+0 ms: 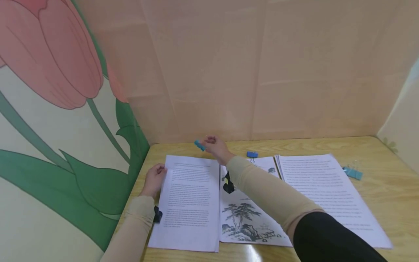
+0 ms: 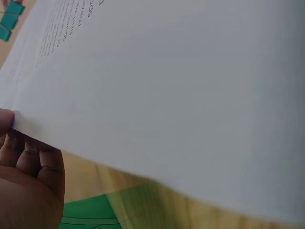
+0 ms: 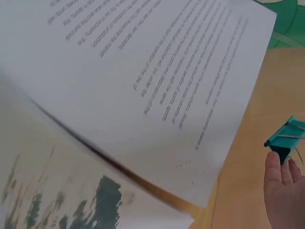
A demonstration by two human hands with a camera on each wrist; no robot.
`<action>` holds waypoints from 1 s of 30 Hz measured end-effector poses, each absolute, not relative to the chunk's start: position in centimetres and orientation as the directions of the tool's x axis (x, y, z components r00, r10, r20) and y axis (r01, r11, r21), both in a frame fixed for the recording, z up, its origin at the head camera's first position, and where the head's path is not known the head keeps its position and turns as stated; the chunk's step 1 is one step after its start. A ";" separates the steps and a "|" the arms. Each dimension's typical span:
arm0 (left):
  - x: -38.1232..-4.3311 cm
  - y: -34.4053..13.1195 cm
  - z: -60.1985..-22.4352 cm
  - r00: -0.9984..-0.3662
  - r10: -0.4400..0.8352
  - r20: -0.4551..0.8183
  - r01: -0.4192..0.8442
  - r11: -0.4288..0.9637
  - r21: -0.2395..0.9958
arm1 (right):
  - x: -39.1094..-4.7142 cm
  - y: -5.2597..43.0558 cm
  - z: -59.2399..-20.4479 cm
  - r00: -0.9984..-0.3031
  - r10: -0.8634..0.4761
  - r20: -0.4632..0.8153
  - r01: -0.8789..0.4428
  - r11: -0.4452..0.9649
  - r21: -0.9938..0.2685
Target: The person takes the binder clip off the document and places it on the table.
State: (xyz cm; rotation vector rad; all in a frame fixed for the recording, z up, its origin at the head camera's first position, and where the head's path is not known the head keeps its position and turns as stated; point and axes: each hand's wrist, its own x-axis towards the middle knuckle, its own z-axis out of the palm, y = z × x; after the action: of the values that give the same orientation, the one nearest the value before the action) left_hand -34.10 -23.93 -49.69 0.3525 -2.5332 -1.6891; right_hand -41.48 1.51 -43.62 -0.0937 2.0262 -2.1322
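A printed paper stack (image 1: 186,203) lies at the left of the table. My left hand (image 1: 154,179) pinches its left edge near the upper corner; in the left wrist view the thumb lies on top of the paper (image 2: 157,95) and the curled fingers are underneath. Past the stack's top edge, my right hand (image 1: 216,148) holds a teal binder clip (image 1: 199,145). The right wrist view shows the clip (image 3: 288,136) at the fingertips, its wire handles partly visible. The right forearm crosses over a sheet with an ink landscape of pine trees (image 1: 242,218).
A blue binder clip (image 1: 252,154) sits at the top edge of the landscape sheet. Another printed stack (image 1: 320,193) lies to the right, with a light-blue binder clip (image 1: 352,173) beside its right edge. Behind the wooden table (image 1: 389,196) rises a pinkish-tan backdrop (image 1: 262,72).
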 end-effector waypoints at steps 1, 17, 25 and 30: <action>-34.1 -23.9 -49.7 -0.970 -0.235 -0.068 -0.153 0.368 0.917 | -41.5 1.6 -43.7 -0.979 -0.181 -0.090 0.100 -0.045 -0.994; -33.7 -23.9 -49.8 -0.966 -0.246 -0.083 -0.183 0.419 0.890 | -41.6 2.5 -44.9 -0.982 -0.160 -0.097 0.080 0.109 -0.991; -33.5 -23.5 -49.6 -0.968 -0.237 -0.081 -0.183 0.449 0.875 | -41.6 2.9 -45.5 -0.977 -0.190 -0.096 0.071 0.134 -0.988; -33.6 -23.4 -49.8 -0.962 -0.249 -0.113 -0.216 0.439 0.872 | -41.7 3.2 -46.1 -0.977 -0.189 -0.098 0.070 0.150 -0.986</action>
State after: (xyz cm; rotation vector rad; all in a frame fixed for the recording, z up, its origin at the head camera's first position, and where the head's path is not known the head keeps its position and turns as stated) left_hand -33.61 -23.43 -49.79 0.4259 -2.6379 -1.5904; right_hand -41.66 3.16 -46.15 -0.1174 2.2229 -1.9239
